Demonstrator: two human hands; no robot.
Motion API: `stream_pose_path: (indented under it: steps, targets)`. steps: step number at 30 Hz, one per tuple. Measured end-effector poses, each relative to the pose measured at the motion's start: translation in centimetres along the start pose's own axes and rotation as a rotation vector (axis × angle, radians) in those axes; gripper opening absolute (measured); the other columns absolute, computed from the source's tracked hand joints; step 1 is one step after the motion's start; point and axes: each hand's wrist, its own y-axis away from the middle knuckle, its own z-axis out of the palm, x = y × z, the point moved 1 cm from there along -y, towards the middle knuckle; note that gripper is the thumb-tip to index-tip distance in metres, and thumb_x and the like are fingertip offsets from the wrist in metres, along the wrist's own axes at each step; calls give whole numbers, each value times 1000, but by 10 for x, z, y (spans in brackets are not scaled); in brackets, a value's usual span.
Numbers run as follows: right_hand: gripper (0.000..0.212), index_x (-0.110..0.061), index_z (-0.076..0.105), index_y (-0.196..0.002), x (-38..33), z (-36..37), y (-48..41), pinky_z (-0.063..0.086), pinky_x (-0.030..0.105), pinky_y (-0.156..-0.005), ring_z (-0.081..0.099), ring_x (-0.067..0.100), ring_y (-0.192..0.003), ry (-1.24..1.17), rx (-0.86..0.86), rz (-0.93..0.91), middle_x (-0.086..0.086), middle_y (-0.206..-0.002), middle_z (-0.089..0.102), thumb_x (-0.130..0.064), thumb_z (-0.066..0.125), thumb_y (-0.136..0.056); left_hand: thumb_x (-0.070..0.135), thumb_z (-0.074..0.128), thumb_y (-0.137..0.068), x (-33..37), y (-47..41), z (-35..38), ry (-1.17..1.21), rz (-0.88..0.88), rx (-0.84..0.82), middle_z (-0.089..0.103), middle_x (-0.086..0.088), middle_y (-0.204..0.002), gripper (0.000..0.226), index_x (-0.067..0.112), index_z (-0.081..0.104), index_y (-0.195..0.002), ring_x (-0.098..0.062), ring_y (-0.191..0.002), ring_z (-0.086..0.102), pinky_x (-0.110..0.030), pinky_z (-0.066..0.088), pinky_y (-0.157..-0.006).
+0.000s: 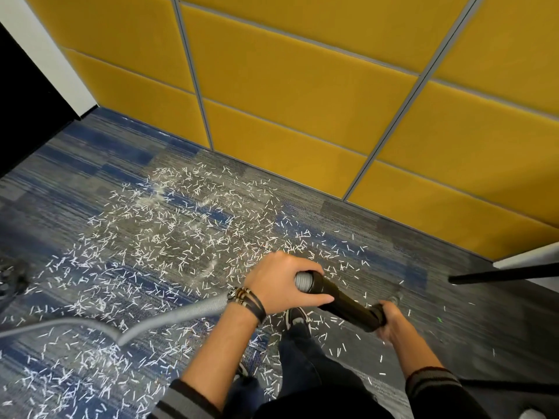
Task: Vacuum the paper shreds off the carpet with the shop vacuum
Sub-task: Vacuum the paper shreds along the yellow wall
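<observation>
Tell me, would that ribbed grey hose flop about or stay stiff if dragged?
Probably floppy: the ribbed grey plastic hose sags from the left hand and bends sharply on the blue-grey carpet. Likely light, since one hand's grip carries it at the black vacuum tube. Its ribs might drag white paper shreds along.

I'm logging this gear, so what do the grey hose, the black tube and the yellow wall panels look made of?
The grey hose is likely flexible plastic, matte, given its close ribs and loose curve. The black tube is probably rigid moulded plastic, smooth with a dull sheen. The yellow wall panels seem fabric-covered padding, matte, with soft rounded edges.
</observation>
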Motion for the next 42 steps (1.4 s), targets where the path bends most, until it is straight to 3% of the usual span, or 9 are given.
stream_pose_path:
  steps: [3, 7, 11, 14, 21, 25, 28, 38, 42]
  targets:
    - [26, -10, 45, -84, -2, -21, -3, 49, 39, -32, 59, 26, -34, -15, 26, -10, 13, -53, 61, -25, 39, -104, 79, 69, -77, 10, -10, 12, -4, 29, -18, 76, 17, -87, 52, 39, 74, -110, -2, -79, 68, -32, 60, -80]
    - [29, -10, 47, -83, -18, -24, -8, 51, 34, -47, 61, 25, -42, -7, 44, -14, 12, -53, 61, -28, 39, -104, 85, 60, -75, 22, -20, 21, -21, 60, -30, 76, 18, -86, 58, 40, 72, -110, -2, -79, 68, -32, 60, -79]
    - [30, -7, 45, -84, -28, -13, -7, 49, 28, -36, 57, 26, -55, -29, 12, 8, 13, -63, 57, -25, 36, -106, 82, 65, -76, 18, -23, 17, -35, 58, -17, 77, 20, -89, 56, 41, 73, -113, 0, -81, 69, -31, 61, -82]
    - [33, -12, 40, -75, -11, -9, -2, 47, 33, -49, 52, 23, -50, -62, 15, 0, 8, -42, 52, -22, 34, -106, 79, 71, -75, 16, -24, 5, -60, 82, -46, 77, 22, -91, 53, 42, 75, -113, 2, -83, 68, -24, 58, -84]
    - [21, -9, 50, -103, 35, -27, 1, 49, 44, -57, 62, 28, -37, -57, 113, 57, 15, -65, 66, -26, 38, -105, 75, 74, -75, 9, -15, 9, -40, 50, -131, 77, 20, -93, 51, 40, 76, -113, 0, -84, 70, -31, 60, -86]
    - [21, -10, 46, -111, 46, -21, 11, 52, 39, -39, 62, 31, -36, -58, 86, 93, 16, -74, 66, -23, 31, -106, 70, 77, -77, 3, -1, 0, -19, 19, -123, 76, 20, -90, 45, 40, 77, -110, 0, -83, 68, -31, 59, -85]
    - [22, -9, 46, -98, 45, 2, 32, 45, 39, -27, 60, 30, -34, -93, 11, 102, 17, -75, 63, -24, 34, -107, 71, 79, -74, 1, 16, -23, -14, 6, -70, 77, 21, -89, 46, 41, 78, -108, 0, -84, 69, -30, 59, -85]
    - [26, -9, 43, -90, 74, 87, 72, 57, 49, -55, 60, 33, -67, -137, -188, 61, 16, -81, 56, -29, 36, -105, 74, 77, -71, 9, 88, -110, -169, 57, 60, 73, 27, -82, 47, 42, 78, -104, 8, -74, 66, -10, 50, -76]
    - [25, -7, 46, -96, 105, 84, 69, 56, 53, -82, 59, 36, -79, -92, -149, 66, 18, -87, 58, -30, 38, -103, 81, 72, -67, -1, 112, -114, -113, 47, 52, 74, 29, -86, 54, 43, 78, -105, 9, -79, 68, -21, 59, -81]
